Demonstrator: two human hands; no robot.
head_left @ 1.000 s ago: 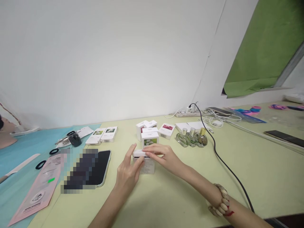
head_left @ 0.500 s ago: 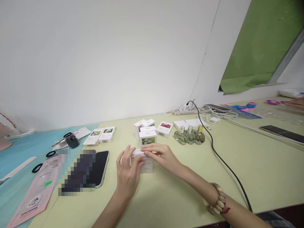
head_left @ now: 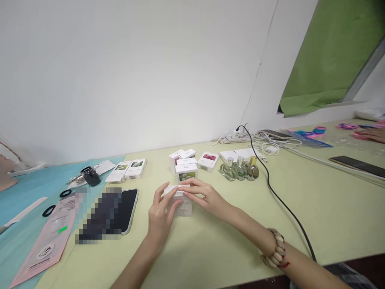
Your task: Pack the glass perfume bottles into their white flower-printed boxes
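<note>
Left hand (head_left: 159, 214), fingers shifted atop, grips one white cardboard box (head_left: 185, 209), print facing near, long axis unclear; right hand (head_left: 208, 196) touches, closure unclear.

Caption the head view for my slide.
Left hand and right hand on a white box, bottles farther right.

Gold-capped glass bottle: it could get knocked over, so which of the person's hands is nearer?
Right hand: left of the gold-capped glass bottle, closer to the camera. The left hand is farther left, at the white box.
</note>
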